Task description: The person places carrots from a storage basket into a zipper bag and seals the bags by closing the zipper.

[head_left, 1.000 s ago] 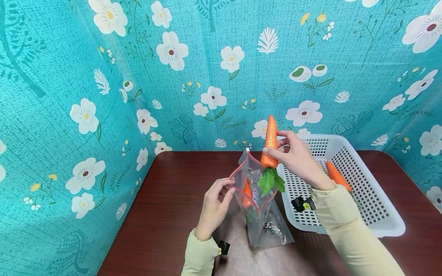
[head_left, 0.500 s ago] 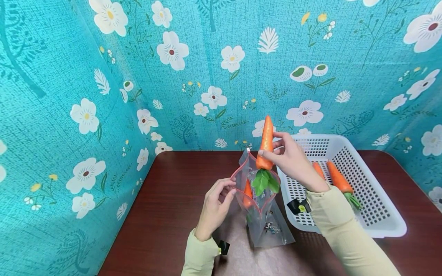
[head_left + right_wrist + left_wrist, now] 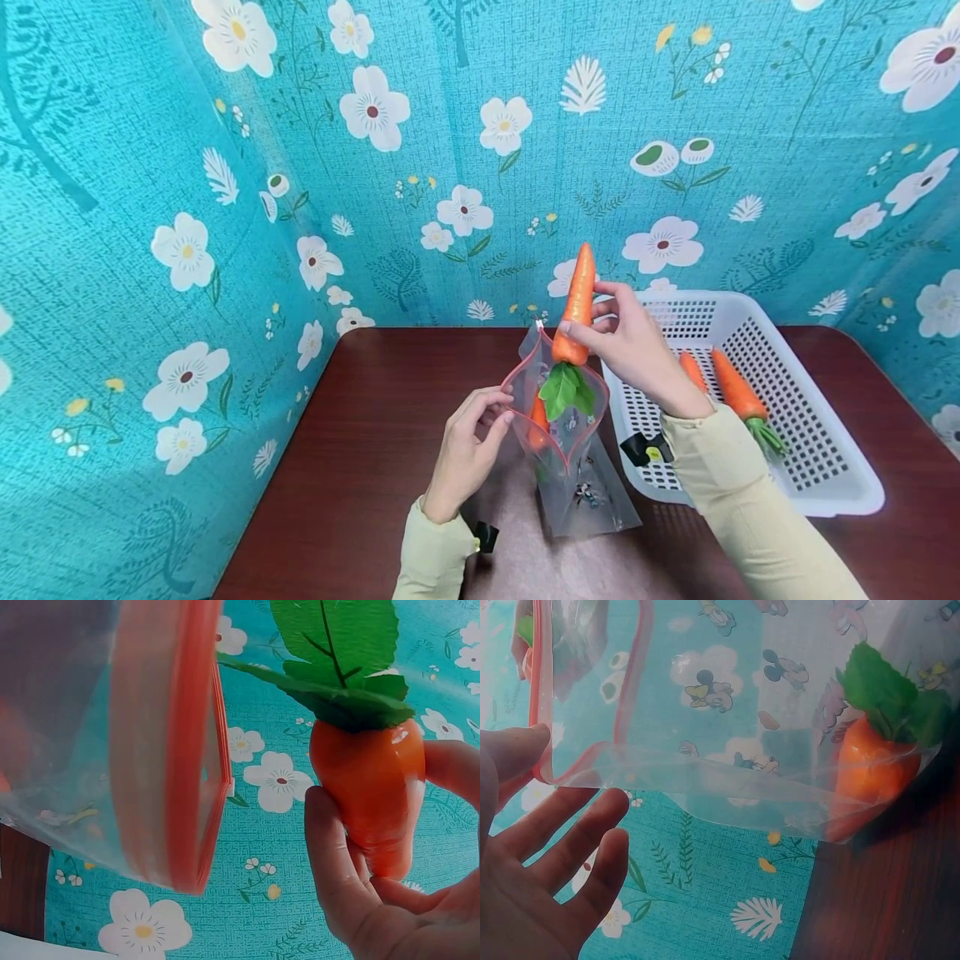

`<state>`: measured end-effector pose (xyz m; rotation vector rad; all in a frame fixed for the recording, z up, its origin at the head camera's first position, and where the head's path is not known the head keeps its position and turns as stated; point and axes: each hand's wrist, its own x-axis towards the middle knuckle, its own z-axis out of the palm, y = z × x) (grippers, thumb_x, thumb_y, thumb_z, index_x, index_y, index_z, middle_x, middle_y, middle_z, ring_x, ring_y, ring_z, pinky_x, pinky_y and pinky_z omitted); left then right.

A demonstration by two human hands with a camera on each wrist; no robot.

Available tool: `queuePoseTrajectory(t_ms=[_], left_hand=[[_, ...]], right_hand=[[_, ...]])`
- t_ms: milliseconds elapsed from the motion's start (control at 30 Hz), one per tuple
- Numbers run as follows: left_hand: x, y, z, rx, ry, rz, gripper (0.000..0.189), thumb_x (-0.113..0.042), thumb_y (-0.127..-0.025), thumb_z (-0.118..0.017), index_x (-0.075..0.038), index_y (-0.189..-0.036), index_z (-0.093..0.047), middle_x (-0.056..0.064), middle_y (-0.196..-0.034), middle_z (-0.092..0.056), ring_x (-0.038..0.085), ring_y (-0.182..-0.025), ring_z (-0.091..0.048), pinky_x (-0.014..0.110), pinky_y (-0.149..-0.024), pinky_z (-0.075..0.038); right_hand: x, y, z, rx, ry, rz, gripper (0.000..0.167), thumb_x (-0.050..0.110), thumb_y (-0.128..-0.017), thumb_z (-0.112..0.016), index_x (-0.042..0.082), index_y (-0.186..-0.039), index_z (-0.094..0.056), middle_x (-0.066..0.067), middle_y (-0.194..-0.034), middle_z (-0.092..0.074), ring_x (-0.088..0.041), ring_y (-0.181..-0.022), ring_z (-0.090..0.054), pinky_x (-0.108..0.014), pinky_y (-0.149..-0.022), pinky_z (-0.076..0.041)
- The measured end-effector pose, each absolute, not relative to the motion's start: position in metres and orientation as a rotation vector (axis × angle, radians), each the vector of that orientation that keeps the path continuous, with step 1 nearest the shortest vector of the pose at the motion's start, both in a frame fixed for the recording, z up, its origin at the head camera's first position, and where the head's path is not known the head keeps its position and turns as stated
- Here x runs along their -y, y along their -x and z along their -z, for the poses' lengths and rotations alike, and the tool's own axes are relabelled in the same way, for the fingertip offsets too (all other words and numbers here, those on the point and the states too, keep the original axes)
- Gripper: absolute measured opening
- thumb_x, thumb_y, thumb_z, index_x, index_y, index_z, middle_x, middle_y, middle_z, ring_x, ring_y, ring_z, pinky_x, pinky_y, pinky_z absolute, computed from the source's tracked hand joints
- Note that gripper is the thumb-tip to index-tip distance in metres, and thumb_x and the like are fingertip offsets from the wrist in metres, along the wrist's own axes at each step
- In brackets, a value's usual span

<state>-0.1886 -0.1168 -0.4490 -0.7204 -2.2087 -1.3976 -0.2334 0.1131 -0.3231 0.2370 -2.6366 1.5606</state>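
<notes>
My right hand [image 3: 630, 346] grips a carrot [image 3: 577, 308] with its orange tip up and its green leaves [image 3: 566, 390] hanging down at the mouth of a clear zip bag [image 3: 558, 500]. In the right wrist view this carrot [image 3: 367, 787] sits between thumb and fingers, beside the bag's red zip edge [image 3: 191, 750]. My left hand [image 3: 468, 446] pinches the bag's rim at its left corner, and the mouth gapes wide. Inside the bag lies another carrot [image 3: 537, 421], leaves toward the bottom; the left wrist view shows its top [image 3: 877, 761] through the printed plastic.
To the right stands a white perforated basket [image 3: 832, 467] holding a carrot [image 3: 738, 387] and a second one [image 3: 693, 371] partly hidden by my right arm. A dark red-brown table [image 3: 375, 433] lies beneath, with a blue flowered cloth [image 3: 450, 275] behind it.
My right hand has moved left with the carrot, bringing its leaves from the bag's right side over the mouth. More carrot shows in the basket. My left hand has kept its place on the rim.
</notes>
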Motion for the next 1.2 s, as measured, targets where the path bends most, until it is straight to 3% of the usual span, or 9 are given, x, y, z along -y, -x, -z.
queuePoseTrajectory(t_ms=[200, 400, 700, 933, 1200], left_hand=[[0.117, 0.189, 0.450, 2.215, 0.726, 1.394, 0.020, -0.016, -0.096, -0.060, -0.006, -0.112, -0.063, 0.005, -0.118, -0.065, 0.010, -0.087, -0.062, 0.029, -0.072, -0.055], [0.117, 0.188, 0.450, 2.222, 0.724, 1.394, 0.018, -0.016, -0.095, -0.061, -0.013, -0.113, -0.063, 0.006, -0.119, -0.065, 0.010, -0.088, -0.062, 0.027, -0.073, -0.054], [0.116, 0.188, 0.450, 2.224, 0.725, 1.406, 0.020, -0.015, -0.095, -0.061, -0.005, -0.112, -0.063, 0.010, -0.119, -0.065, 0.011, -0.088, -0.062, 0.024, -0.074, -0.054], [0.116, 0.188, 0.449, 2.234, 0.710, 1.403, 0.020, -0.015, -0.094, -0.062, -0.006, -0.112, -0.063, 0.009, -0.118, -0.065, 0.011, -0.087, -0.062, 0.025, -0.074, -0.054], [0.115, 0.189, 0.449, 2.200, 0.727, 1.396, 0.018, -0.014, -0.095, -0.062, -0.007, -0.112, -0.063, 0.010, -0.117, -0.065, 0.011, -0.087, -0.062, 0.025, -0.072, -0.053]], right_hand=[[-0.114, 0.234, 0.326, 2.634, -0.243, -1.568, 0.079, 0.038, -0.087, -0.069, 0.006, -0.147, -0.027, -0.015, -0.117, -0.054, -0.025, -0.096, -0.058, -0.026, -0.069, -0.052], [-0.115, 0.235, 0.328, 2.643, -0.250, -1.562, 0.081, 0.038, -0.086, -0.070, 0.006, -0.147, -0.027, -0.015, -0.118, -0.054, -0.026, -0.097, -0.058, -0.029, -0.069, -0.052], [-0.113, 0.234, 0.334, 2.682, -0.352, -1.535, 0.077, 0.032, -0.085, -0.072, 0.004, -0.144, -0.030, -0.016, -0.113, -0.057, -0.027, -0.093, -0.060, -0.030, -0.068, -0.054], [-0.113, 0.234, 0.338, 2.740, -0.405, -1.502, 0.081, 0.035, -0.083, -0.074, 0.004, -0.144, -0.029, -0.015, -0.110, -0.059, -0.026, -0.090, -0.063, -0.033, -0.068, -0.054], [-0.117, 0.234, 0.338, 2.797, -0.537, -1.393, 0.065, 0.034, -0.086, -0.071, -0.001, -0.134, -0.044, -0.013, -0.102, -0.067, -0.019, -0.082, -0.065, -0.031, -0.069, -0.052]])
